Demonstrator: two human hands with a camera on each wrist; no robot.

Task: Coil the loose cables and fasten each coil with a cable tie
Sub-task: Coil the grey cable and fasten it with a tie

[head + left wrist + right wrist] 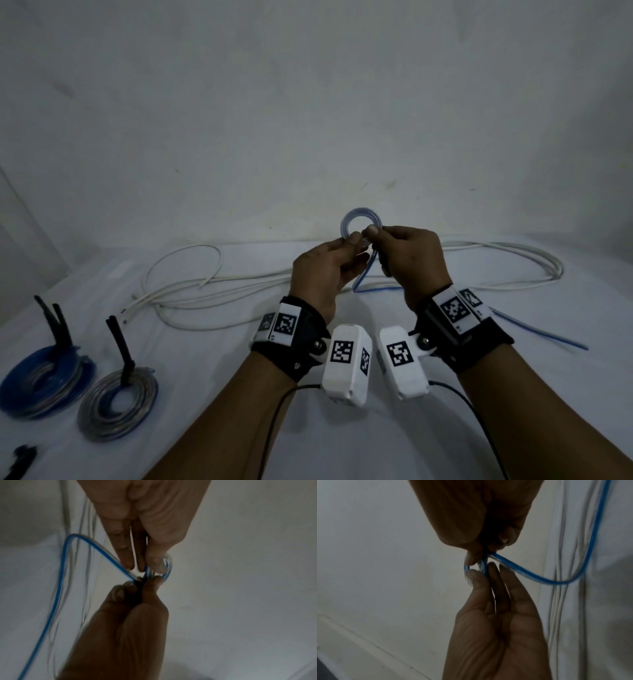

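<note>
Two hands meet above the tabletop [342, 445], pinching a small coil of blue cable [360, 221] between them. Left hand [322, 274] pinches the coil's lower left edge with thumb and fingers; right hand [409, 260] pinches its right side, fingers curled. Its loose tail [548, 334] trails down to the right. White cable [212, 291] sprawls behind, and two tied coils [48, 383] lie far left.

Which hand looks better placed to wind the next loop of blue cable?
Probably the right hand: the loose blue cable trails off on its side, while the left hand pinches the small coil steady.
</note>
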